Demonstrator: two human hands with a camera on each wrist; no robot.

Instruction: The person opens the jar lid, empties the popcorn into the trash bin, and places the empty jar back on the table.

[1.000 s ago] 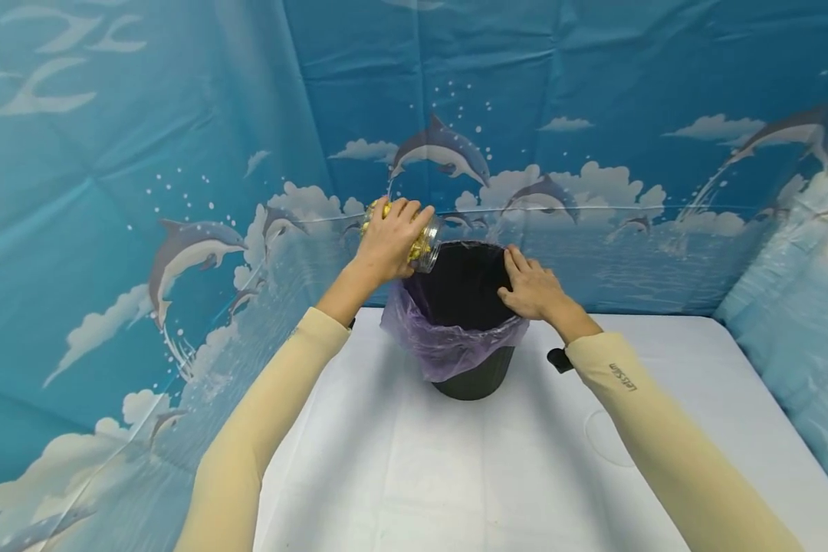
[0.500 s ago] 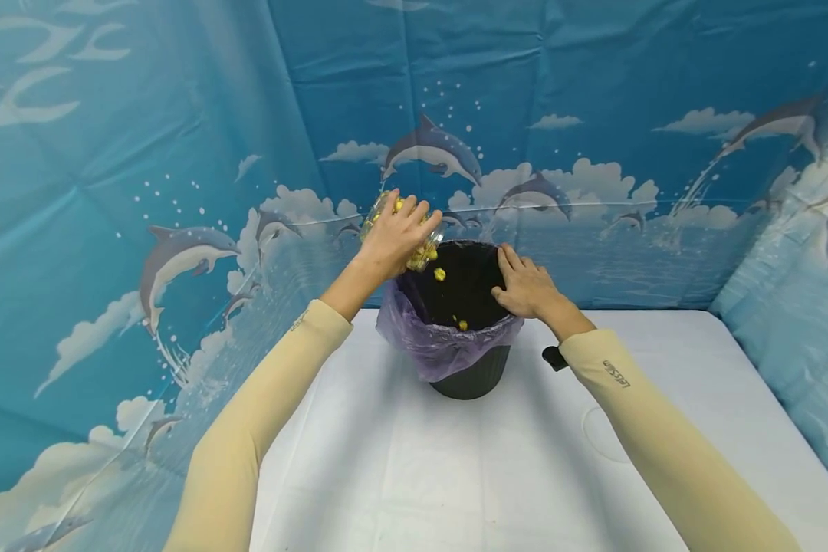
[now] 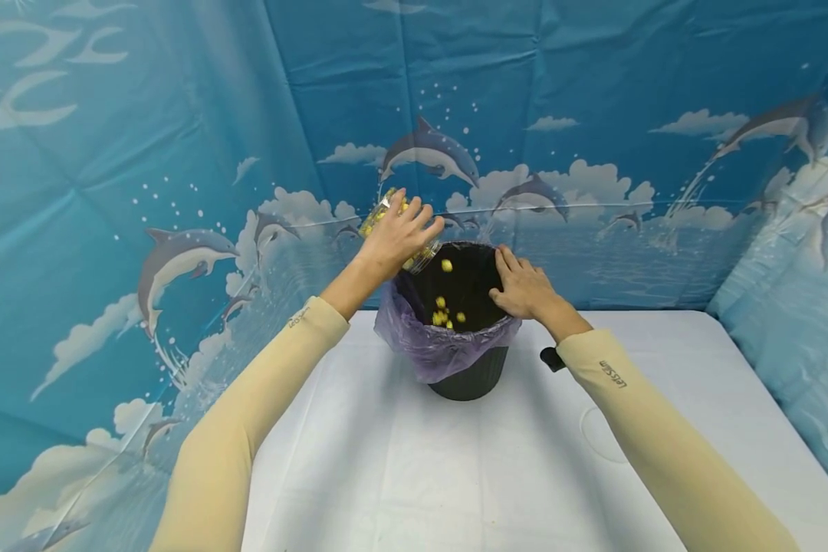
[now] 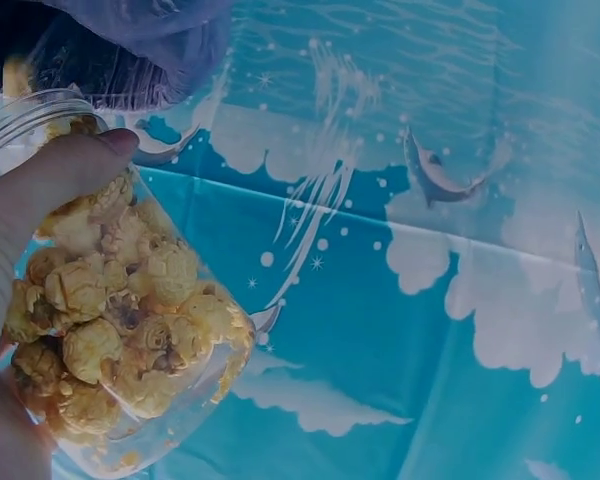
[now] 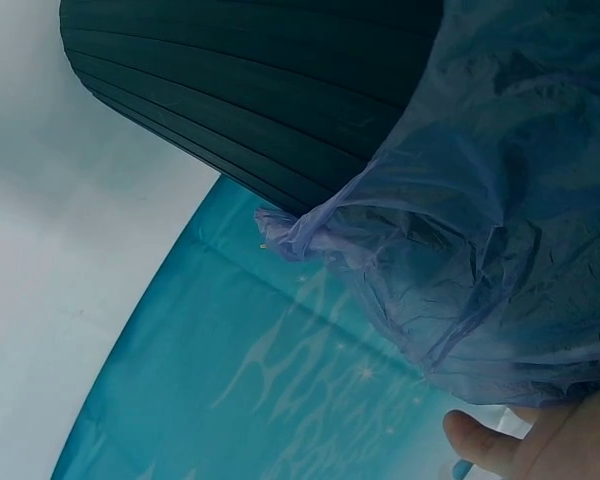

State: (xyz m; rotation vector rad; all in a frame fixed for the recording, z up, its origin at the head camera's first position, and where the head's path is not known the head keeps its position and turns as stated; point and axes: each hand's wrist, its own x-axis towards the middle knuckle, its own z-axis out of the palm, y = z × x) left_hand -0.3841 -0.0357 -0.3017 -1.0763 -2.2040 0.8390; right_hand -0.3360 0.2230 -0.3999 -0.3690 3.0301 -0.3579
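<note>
Two hands busy: left hand [image 3: 395, 236] has fingers and thumb wrapped around clear jar [image 4: 185, 425], tilted mouth-down over lined bin [image 3: 469, 381]; loose popcorn [image 3: 440, 317] shows inside. Right hand [image 3: 526, 290] lies on the rim, fingers fairly straight, thumb apart. Jar probably light, stiff, slippery; best held just below neck. Popcorn likely crumbly.

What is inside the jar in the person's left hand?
Yellowish popcorn shows through the clear wall of the jar. What lies behind the left hand is covered and cannot be seen.
</note>
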